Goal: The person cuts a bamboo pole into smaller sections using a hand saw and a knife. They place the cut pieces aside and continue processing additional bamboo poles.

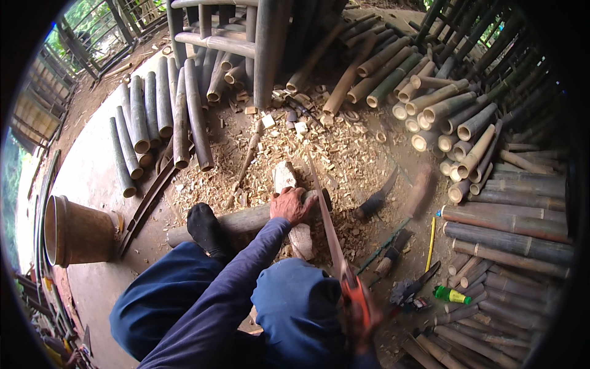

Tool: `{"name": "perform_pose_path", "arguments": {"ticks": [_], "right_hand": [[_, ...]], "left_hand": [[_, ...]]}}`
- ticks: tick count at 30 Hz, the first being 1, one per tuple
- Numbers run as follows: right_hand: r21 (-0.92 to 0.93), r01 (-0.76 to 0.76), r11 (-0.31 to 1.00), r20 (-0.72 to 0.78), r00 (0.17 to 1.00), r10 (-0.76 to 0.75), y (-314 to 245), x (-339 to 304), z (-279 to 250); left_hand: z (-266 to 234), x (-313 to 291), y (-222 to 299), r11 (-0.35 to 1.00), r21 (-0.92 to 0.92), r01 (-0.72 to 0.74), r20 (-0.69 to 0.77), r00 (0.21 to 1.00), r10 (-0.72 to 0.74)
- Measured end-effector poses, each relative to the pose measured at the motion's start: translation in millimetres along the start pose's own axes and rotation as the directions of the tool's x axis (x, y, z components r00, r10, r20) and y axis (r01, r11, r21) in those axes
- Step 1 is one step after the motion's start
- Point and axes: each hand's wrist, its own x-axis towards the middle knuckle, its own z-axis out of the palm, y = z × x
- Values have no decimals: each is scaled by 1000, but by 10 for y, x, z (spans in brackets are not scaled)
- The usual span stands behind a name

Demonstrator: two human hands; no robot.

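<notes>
**Left hand [290,206] clasps a bamboo pole [251,222] as the right hand [362,321] grips a saw [336,246]**

The pole lies right under the left hand, whose palm is down and whose fingers are bent over the top of it. From that hand, the long part of the pole runs toward nine o'clock, dipping a little to eight, and the short end pokes out at three. A foot [209,229] in a black sock rests on the long part, near nine o'clock. A pale block of wood [284,174] lies crosswise beneath the pole, with one end showing at twelve o'clock and the other at six.

The right hand, at five o'clock from the left, is closed around the saw's orange handle; it is blurred, so the separate fingers cannot be made out. The blade slants up toward eleven o'clock and passes across the pole's short end, just beside the left hand. Whether its teeth bite into the pole cannot be told.

Wood chips [350,147] cover the ground toward twelve and one o'clock. A knife [376,200] is at three, a green bottle [452,295] at four and a bucket [86,237] at nine. Cut bamboo tubes [150,114] lean at ten.
</notes>
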Motion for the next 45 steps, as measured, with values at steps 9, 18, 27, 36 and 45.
{"name": "perform_pose_path", "arguments": {"ticks": [9, 18, 27, 36, 45], "right_hand": [[54, -9, 999, 42, 999, 7, 130, -4, 59], [-37, 36, 999, 37, 999, -34, 88, 800, 554], [-105, 246, 964, -61, 966, -253, 357, 552, 412], [-39, -80, 996, 108, 991, 84, -113, -132, -15], [-228, -81, 970, 57, 994, 97, -73, 170, 174]], "left_hand": [[26, -8, -74, 996, -84, -41, -35, 999, 38], [-85, -85, 58, 982, 131, -139, 91, 988, 128], [128, 121, 65, 973, 163, -162, 0, 987, 164], [92, 148, -206, 964, 240, -110, -12, 993, 116], [-18, 190, -43, 978, 183, -101, 8, 995, 101]]}}
